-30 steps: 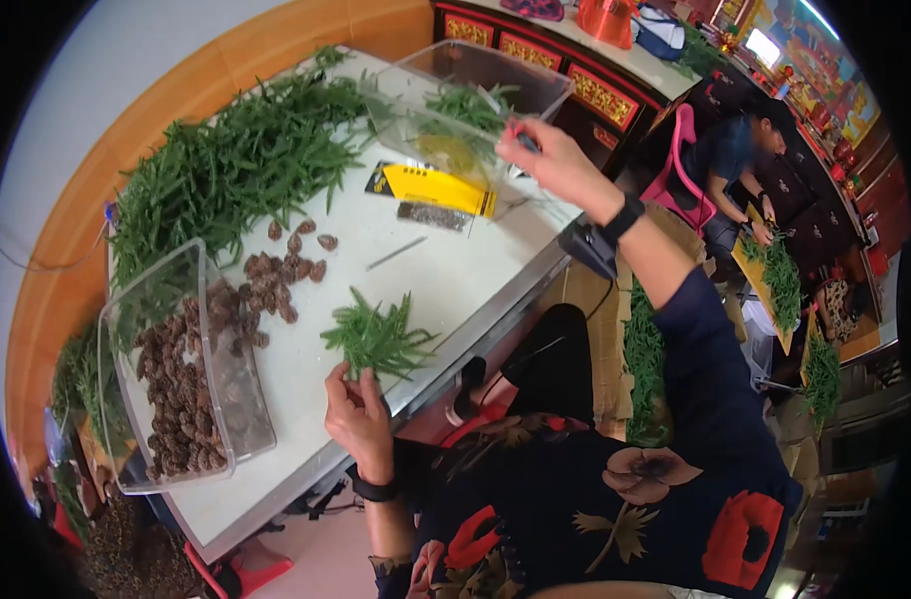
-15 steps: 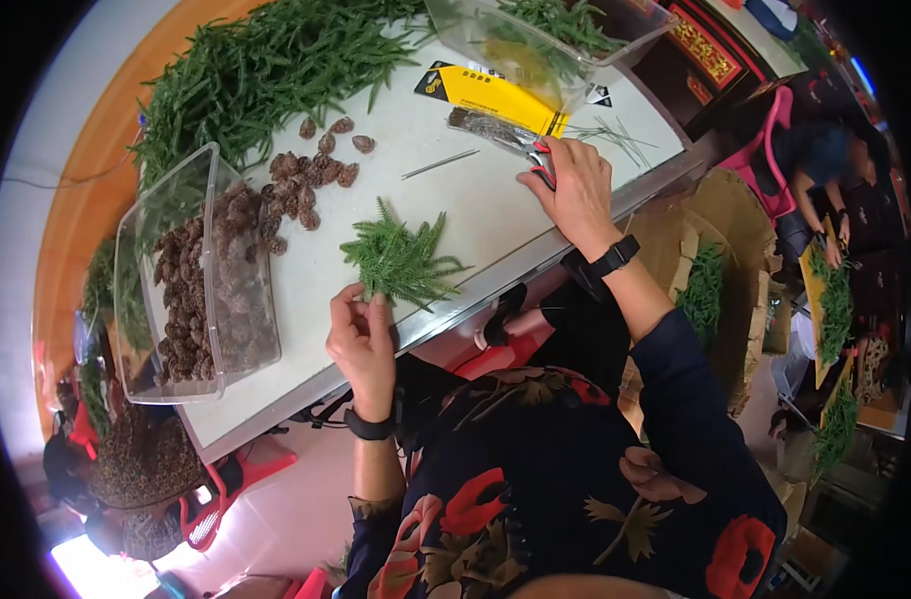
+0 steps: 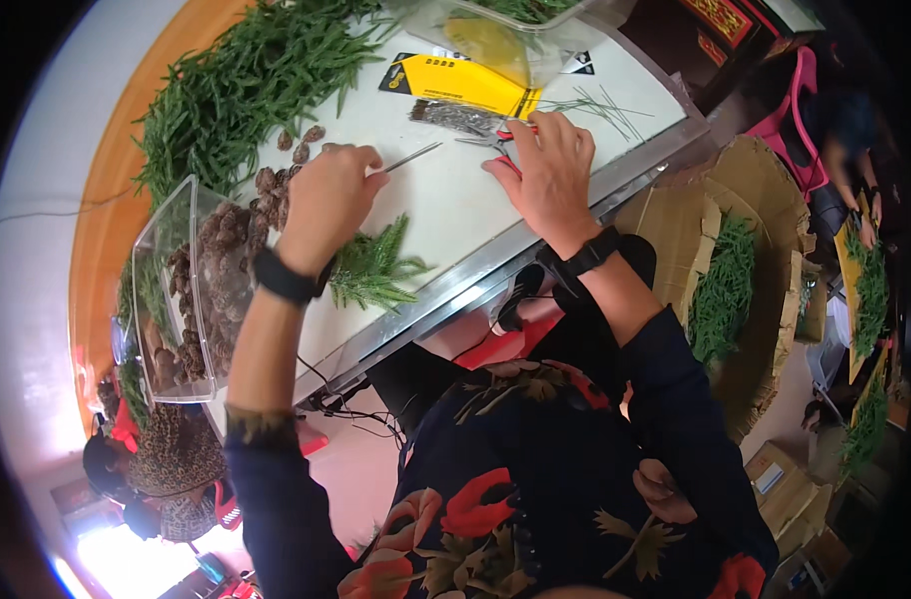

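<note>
My left hand (image 3: 330,200) reaches over the white table, thumb and finger closed around the near end of a few thin metal wires (image 3: 415,157) lying there. Part of a green artificial fern bunch (image 3: 380,268) shows below it, the rest hidden by my left wrist. In my right hand (image 3: 550,175) are pliers (image 3: 502,150) with red-and-black handles, their jaws pointing left. Beside the jaws rests a clear packet of dark wires (image 3: 455,115), against a yellow-and-black card (image 3: 465,82). Small brown pine cones (image 3: 273,190) lie past my left hand.
A clear plastic box (image 3: 194,290) of pine cones stands at the left. Green sprigs (image 3: 246,90) pile along the far side. Another clear box (image 3: 535,45) stands at the back; loose green stems (image 3: 605,112) lie near it. A cardboard box (image 3: 765,290) is at the right, beyond the table edge.
My left hand has left the fern bunch and moved up and away to the wires. My right hand stays around the pliers. The whole view has shifted slightly.
</note>
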Demonstrator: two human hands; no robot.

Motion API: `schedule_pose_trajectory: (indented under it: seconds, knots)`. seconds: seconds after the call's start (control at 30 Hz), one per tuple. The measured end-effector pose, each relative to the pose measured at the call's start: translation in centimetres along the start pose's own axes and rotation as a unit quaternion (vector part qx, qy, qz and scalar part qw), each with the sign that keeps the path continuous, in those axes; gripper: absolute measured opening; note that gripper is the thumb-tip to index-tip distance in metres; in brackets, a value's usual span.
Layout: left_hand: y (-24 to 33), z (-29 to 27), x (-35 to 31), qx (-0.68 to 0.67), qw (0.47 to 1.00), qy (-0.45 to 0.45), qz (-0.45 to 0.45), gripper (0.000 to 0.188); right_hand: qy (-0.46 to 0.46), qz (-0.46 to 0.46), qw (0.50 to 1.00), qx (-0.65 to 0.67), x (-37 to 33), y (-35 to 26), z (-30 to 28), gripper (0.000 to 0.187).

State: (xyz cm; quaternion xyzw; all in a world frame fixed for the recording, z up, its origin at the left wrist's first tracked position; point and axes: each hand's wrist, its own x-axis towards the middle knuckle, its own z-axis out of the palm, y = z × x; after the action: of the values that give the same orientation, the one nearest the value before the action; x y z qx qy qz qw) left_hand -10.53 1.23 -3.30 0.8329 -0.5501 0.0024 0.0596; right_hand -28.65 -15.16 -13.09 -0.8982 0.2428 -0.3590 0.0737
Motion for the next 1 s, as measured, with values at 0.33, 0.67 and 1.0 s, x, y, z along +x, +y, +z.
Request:
schedule_pose_trajectory:
  seconds: [0.33,0.67,1.0]
  knots:
    - [-3.6,5.1,4.7,0.005,0.994,-0.076,0.083,0.011,0.035,0.006,0.998,0.044,0.1,0.4,0.0,0.044]
    - [-4.2,4.2,4.2,-0.026,0.995,-0.069,0.066,0.010,0.039,0.006,0.998,0.051,0.0,0.5,0.4,0.039]
    - [-3.9,3.8,3.7,-0.019,0.996,-0.047,0.069,0.007,0.056,-0.010,0.998,0.033,0.0,0.8,0.8,0.036]
